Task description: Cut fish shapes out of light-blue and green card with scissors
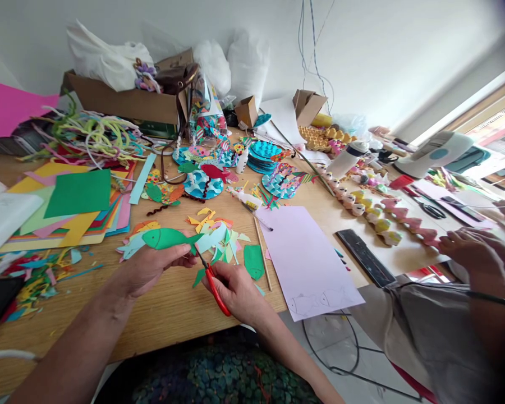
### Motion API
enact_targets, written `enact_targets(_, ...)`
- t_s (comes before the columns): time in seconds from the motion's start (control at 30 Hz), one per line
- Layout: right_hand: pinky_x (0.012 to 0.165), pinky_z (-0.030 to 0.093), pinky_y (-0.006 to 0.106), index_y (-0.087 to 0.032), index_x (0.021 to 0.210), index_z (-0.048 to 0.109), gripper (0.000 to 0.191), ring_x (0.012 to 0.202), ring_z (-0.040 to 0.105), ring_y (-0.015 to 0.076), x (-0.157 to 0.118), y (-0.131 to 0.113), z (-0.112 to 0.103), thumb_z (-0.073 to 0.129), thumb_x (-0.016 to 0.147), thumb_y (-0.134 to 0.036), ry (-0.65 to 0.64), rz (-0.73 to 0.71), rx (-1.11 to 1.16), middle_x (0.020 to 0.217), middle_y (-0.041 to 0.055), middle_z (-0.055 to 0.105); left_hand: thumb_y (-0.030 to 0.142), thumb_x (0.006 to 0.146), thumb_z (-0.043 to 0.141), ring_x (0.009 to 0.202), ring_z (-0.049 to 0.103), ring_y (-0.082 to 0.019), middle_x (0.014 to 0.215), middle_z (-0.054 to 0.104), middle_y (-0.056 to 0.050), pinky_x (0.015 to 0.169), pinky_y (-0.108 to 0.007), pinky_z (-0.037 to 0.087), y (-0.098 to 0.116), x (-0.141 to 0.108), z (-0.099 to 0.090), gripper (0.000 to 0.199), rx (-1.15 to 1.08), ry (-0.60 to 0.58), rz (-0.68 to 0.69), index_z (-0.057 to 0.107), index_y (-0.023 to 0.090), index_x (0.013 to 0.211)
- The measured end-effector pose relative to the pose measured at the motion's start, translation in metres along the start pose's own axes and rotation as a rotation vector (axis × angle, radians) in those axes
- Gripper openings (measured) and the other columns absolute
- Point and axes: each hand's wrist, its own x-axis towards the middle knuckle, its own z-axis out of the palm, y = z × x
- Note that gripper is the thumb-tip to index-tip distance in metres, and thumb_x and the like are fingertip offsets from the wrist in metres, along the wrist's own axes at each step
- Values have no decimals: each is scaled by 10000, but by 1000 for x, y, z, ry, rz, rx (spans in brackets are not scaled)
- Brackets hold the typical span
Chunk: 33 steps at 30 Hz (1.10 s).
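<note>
My left hand (pixel 160 266) pinches a green paper fish (pixel 162 238) with a drawn eye and gill line, its head pointing left. Red-handled scissors (pixel 216 294) are gripped in my right hand (pixel 239 289), and their blade tips reach the fish's tail. Colourful paper scraps (pixel 219 238) lie just beyond my hands. To the right of them rests a green paper piece (pixel 253 262) with faint drawn lines. A wooden stick (pixel 263 255) lies beside it, along a pale lilac sheet (pixel 311 258) with two pencilled fish near its front edge.
Stacked coloured paper (pixel 78 193) and shredded scraps (pixel 46 280) cover the left side. Decorated blue discs (pixel 204 184) and a glue bottle (pixel 250 199) stand farther back. At right are a black flat case (pixel 365 258), rows of egg-carton pieces (pixel 379 216) and another person's hands (pixel 467 247).
</note>
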Motion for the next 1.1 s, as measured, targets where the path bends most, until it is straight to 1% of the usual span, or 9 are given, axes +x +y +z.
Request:
enact_targets(0.27,501,238,216,-187,631,389,303,523,342,85,-1,0,-1,473,899,-302,-10,16,2,556,-51,374,344,554,826,672,672,-169,723,737,-10,658,-277,562,0,0,1,243,40,-52,-5,724,173,694)
enact_targets(0.5,499,234,217,-187,633,386,309,519,335,83,0,1,-1,471,903,-312,-8,8,1,555,-53,372,334,524,838,670,669,-174,747,744,-9,651,-285,564,2,-1,3,249,23,-29,-14,735,181,691)
enact_targets(0.8,492,231,214,-185,628,382,302,521,327,81,-2,1,-1,471,901,-280,-3,-5,-3,554,-53,368,349,566,814,703,655,-170,757,723,-13,674,-282,554,-2,1,-1,243,34,-71,-15,718,178,709)
enact_targets(1.0,496,240,210,-182,637,398,302,523,339,80,-1,2,0,474,908,-295,-11,-3,-7,557,-53,379,346,546,822,691,646,-165,762,715,-6,667,-279,550,0,0,1,248,36,-58,-25,716,177,694)
enact_targets(1.1,504,240,213,-181,643,399,292,534,347,82,-1,3,0,468,910,-279,-11,-6,-22,567,-49,393,346,561,814,692,642,-166,764,711,-9,664,-279,545,0,0,2,240,27,-69,-34,714,175,698)
